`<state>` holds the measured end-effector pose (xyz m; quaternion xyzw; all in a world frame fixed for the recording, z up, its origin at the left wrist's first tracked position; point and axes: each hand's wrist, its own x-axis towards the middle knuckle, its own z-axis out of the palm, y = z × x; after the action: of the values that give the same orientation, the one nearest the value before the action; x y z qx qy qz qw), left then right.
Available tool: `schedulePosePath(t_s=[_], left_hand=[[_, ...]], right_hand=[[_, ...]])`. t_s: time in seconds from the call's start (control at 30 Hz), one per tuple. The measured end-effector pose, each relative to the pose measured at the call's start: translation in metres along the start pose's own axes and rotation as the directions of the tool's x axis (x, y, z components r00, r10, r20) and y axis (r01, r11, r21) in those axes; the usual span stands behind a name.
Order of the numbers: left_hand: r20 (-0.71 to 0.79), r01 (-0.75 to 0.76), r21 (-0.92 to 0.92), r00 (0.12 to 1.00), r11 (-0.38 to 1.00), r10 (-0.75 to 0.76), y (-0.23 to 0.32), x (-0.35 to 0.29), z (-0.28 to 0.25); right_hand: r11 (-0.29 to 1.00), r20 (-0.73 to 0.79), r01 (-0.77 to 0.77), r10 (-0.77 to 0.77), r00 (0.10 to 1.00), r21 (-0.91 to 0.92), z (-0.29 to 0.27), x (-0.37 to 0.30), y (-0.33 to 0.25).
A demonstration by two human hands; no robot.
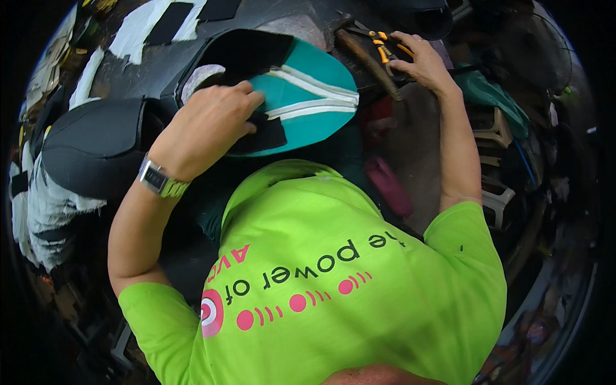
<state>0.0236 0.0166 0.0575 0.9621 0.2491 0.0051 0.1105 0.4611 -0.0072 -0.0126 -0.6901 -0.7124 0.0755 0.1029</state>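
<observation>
My left hand (208, 122) is curled over a rounded teal panel (321, 77) with black parts and two white strips converging at its right end. Its fingertips are partly hidden and slightly blurred, so whatever it may hold does not show. Beyond the panel's right end, my right hand (423, 63) curves its fingers and thumb around the spread orange-and-black handles of a pair of pliers (385, 51). Against the pliers lies a hammer (366, 59) with a worn wooden handle.
A black rounded shell-like piece (93, 144) sits at the left, above bunched white cloth (54, 205). White cloth with black patches (147, 29) lies on the dark surface at the far left. Stools (497, 199), green sheeting (491, 96) and a fan (536, 51) stand at the right.
</observation>
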Motion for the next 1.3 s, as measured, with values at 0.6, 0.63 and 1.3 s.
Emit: schedulePosePath(t_s=[0.6,0.63,1.3], left_hand=[[0.023,-0.104,0.163,0.995,0.981,0.101,-0.006,0.068,0.014],[-0.035,-0.173,0.162,0.983,0.972,0.181,-0.009,0.071,0.017],[0.362,-0.061,0.056,0.931,0.997,0.037,0.005,0.088,-0.007]], right_hand=[[0.972,-0.376,-0.113,0.028,0.926,-0.207,-0.025,-0.046,-0.017],[0.996,-0.403,-0.089,0.070,0.913,-0.029,-0.035,-0.052,-0.022],[0.895,0.007,-0.018,0.017,1.000,0.445,0.012,-0.123,-0.150]])
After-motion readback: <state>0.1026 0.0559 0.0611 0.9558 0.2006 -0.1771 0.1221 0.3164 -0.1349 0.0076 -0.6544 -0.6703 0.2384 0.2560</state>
